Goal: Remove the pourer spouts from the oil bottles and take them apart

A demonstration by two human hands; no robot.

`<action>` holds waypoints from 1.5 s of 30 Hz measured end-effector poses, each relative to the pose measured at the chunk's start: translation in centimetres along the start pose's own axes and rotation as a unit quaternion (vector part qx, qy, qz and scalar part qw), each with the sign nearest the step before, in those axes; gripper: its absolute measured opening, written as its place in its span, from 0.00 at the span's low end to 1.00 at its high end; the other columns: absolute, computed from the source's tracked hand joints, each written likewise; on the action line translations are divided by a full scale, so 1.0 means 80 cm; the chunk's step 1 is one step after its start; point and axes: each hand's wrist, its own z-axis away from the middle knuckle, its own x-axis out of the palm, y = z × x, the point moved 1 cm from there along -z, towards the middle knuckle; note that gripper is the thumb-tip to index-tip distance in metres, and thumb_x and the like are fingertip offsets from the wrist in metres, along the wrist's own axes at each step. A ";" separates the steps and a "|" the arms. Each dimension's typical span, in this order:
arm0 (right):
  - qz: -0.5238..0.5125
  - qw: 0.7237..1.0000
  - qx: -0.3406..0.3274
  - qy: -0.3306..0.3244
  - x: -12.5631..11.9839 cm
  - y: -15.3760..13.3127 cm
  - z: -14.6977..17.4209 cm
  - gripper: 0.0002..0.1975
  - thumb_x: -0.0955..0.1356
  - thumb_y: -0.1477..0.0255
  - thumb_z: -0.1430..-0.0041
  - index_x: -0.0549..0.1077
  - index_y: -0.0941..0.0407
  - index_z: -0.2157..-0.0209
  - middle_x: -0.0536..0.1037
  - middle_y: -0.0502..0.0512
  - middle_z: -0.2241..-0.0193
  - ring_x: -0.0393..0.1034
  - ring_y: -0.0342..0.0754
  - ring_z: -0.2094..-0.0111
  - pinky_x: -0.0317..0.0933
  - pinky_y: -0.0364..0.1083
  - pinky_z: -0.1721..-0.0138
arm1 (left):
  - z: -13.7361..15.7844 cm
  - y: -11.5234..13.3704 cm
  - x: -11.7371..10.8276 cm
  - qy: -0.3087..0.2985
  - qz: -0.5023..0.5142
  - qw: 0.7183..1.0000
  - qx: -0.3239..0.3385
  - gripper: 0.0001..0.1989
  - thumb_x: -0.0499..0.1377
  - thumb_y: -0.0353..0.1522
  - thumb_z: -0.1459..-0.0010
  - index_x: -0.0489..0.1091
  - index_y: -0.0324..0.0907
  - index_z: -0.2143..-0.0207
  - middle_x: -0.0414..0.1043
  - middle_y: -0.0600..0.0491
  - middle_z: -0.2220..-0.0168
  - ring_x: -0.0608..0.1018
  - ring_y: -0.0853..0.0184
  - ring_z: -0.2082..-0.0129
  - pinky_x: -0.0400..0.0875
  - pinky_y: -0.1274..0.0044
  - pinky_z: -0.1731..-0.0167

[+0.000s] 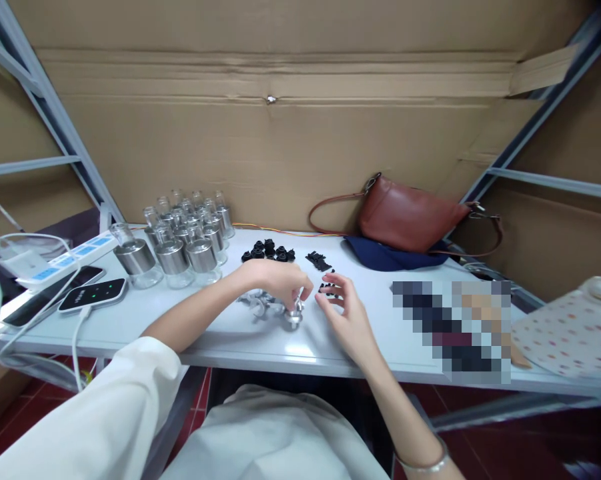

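Observation:
My left hand (280, 283) reaches across the white table with its fingers bent downward, pinching a small shiny silver metal part (294, 315). More silver metal parts (257, 305) lie beneath and beside that wrist, some hidden by the hand. My right hand (349, 317) hovers to the right, its fingers curved and apart with nothing between them. Small black pieces (329, 289) lie just behind its fingertips. Farther back are a pile of round black plastic fittings (269, 251) and a small heap of thin black strips (319, 260).
Several glass bottles with metal sleeves (171, 257) stand at the left. Beside them are a power strip (75, 259), a phone (55, 297) and a white device (94, 295) with cables. A brown handbag (410, 213) rests on a navy cloth item (380, 257); a dotted bag (570, 327) stands right.

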 end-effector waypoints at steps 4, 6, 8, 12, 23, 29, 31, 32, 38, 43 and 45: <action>-0.059 0.997 0.044 -0.012 0.019 0.016 0.015 0.26 0.67 0.58 0.46 0.59 0.54 0.49 0.65 0.64 0.46 0.65 0.55 0.48 0.64 0.55 0.51 | 0.009 -0.012 -0.010 0.009 0.005 0.999 -0.039 0.17 0.60 0.34 0.47 0.69 0.42 0.54 0.75 0.53 0.63 0.73 0.69 0.68 0.60 0.81 0.73; -0.049 0.998 0.026 -0.034 0.024 0.015 0.020 0.30 0.68 0.59 0.47 0.56 0.53 0.46 0.61 0.64 0.43 0.61 0.55 0.44 0.61 0.57 0.47 | 0.019 -0.021 -0.021 0.033 0.011 0.997 -0.063 0.19 0.58 0.40 0.45 0.68 0.42 0.52 0.74 0.51 0.59 0.74 0.68 0.65 0.62 0.80 0.70; -0.013 0.998 -0.005 -0.056 0.028 0.010 0.024 0.37 0.69 0.60 0.49 0.51 0.53 0.42 0.57 0.64 0.39 0.55 0.56 0.40 0.56 0.58 0.43 | 0.029 -0.032 -0.031 0.062 0.013 0.995 -0.080 0.21 0.53 0.45 0.42 0.68 0.40 0.53 0.73 0.49 0.57 0.73 0.67 0.63 0.63 0.80 0.67; 0.099 0.988 -0.058 -0.100 0.041 0.000 0.026 0.48 0.72 0.61 0.52 0.43 0.53 0.37 0.47 0.64 0.35 0.42 0.57 0.34 0.45 0.60 0.37 | 0.037 -0.055 -0.038 0.082 0.015 0.991 -0.105 0.23 0.40 0.42 0.35 0.68 0.40 0.55 0.73 0.50 0.57 0.73 0.67 0.61 0.65 0.80 0.62; 0.217 0.966 -0.066 -0.122 0.084 -0.010 -0.009 0.54 0.73 0.55 0.57 0.44 0.59 0.36 0.53 0.70 0.37 0.45 0.62 0.35 0.48 0.61 0.39 | 0.014 -0.096 -0.016 -0.055 0.116 0.968 -0.213 0.26 0.55 0.31 0.49 0.64 0.46 0.45 0.69 0.45 0.50 0.74 0.61 0.58 0.76 0.74 0.67; 0.262 0.946 -0.078 -0.172 0.090 -0.011 -0.025 0.53 0.74 0.54 0.61 0.51 0.60 0.38 0.57 0.70 0.38 0.48 0.65 0.37 0.51 0.62 0.41 | 0.009 -0.107 -0.008 -0.075 0.150 0.962 -0.216 0.27 0.56 0.29 0.50 0.62 0.44 0.45 0.71 0.44 0.52 0.76 0.60 0.60 0.78 0.73 0.68; 0.259 0.947 -0.093 -0.165 0.094 -0.009 -0.025 0.48 0.73 0.54 0.57 0.55 0.60 0.39 0.61 0.69 0.40 0.53 0.64 0.39 0.52 0.62 0.41 | 0.005 -0.109 -0.004 -0.081 0.160 0.960 -0.213 0.27 0.56 0.28 0.51 0.62 0.43 0.46 0.72 0.45 0.55 0.78 0.61 0.62 0.79 0.72 0.68; 0.253 0.949 -0.103 -0.157 0.096 -0.009 -0.024 0.45 0.72 0.55 0.55 0.56 0.60 0.40 0.62 0.68 0.41 0.55 0.63 0.39 0.53 0.62 0.42 | 0.003 -0.110 -0.002 -0.083 0.164 0.960 -0.213 0.27 0.56 0.27 0.51 0.62 0.43 0.46 0.73 0.45 0.56 0.78 0.61 0.63 0.79 0.72 0.68; 0.231 0.959 -0.110 -0.123 0.104 -0.003 -0.020 0.38 0.70 0.58 0.51 0.60 0.61 0.42 0.64 0.68 0.43 0.56 0.61 0.41 0.53 0.59 0.41 | -0.001 -0.119 0.003 -0.088 0.186 0.958 -0.200 0.25 0.58 0.29 0.52 0.62 0.42 0.49 0.73 0.46 0.60 0.79 0.61 0.65 0.79 0.72 0.69; 0.224 0.957 -0.131 -0.128 0.100 -0.007 -0.018 0.40 0.72 0.62 0.56 0.59 0.57 0.41 0.64 0.65 0.43 0.56 0.61 0.41 0.55 0.59 0.41 | 0.003 -0.123 0.001 -0.086 0.195 0.960 -0.183 0.25 0.59 0.32 0.51 0.61 0.45 0.48 0.73 0.48 0.60 0.78 0.61 0.63 0.79 0.72 0.68; 0.227 0.955 -0.135 -0.137 0.099 -0.011 -0.016 0.42 0.72 0.65 0.57 0.57 0.58 0.40 0.64 0.65 0.42 0.57 0.60 0.41 0.55 0.58 0.42 | 0.006 -0.127 -0.001 -0.079 0.197 0.961 -0.179 0.25 0.59 0.35 0.50 0.62 0.45 0.48 0.73 0.48 0.58 0.77 0.62 0.60 0.78 0.73 0.67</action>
